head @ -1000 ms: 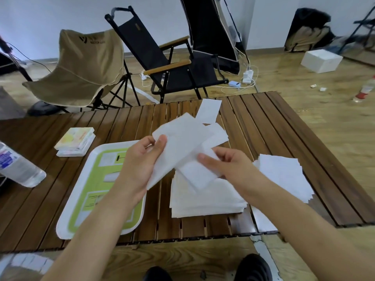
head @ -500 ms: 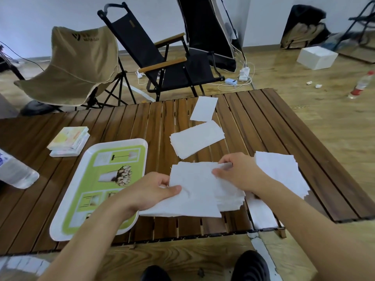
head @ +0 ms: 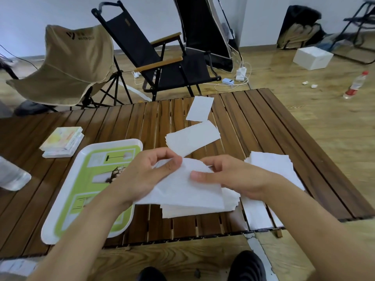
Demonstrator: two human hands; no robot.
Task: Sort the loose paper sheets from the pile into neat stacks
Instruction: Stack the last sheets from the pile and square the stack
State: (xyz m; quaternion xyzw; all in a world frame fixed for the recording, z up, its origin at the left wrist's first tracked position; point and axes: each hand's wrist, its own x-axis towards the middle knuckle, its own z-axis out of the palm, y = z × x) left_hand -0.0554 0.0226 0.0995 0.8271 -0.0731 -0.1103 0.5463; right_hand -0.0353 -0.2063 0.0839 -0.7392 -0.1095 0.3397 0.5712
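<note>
Here both hands meet over the near middle of the brown slatted wooden table (head: 263, 122), each gripping the same thin white paper sheet (head: 182, 191). The left hand (head: 150, 175) pinches the sheet's far left corner between thumb and curled forefinger, while the right hand (head: 233, 177) lays its thumb flat on top and curls its fingers round the far edge. The sheet is lifted slightly and tilted above a loose, uneven pile of white sheets (head: 194, 211) that lies by the table's near edge. Just beyond the hands sits a low, fairly squared stack of white sheets (head: 192, 137), and further back a single white sheet (head: 199, 108) lies flat near the far edge. To the right of the right hand, another fanned heap of white paper (head: 274, 167) spreads towards the table's right side. A white-rimmed rectangular tray with a green printed face (head: 67, 191) lies under the left forearm, with a small stack of pale-covered books (head: 63, 141) beyond it and a clear plastic bottle (head: 12, 177) lying at the left edge.
</note>
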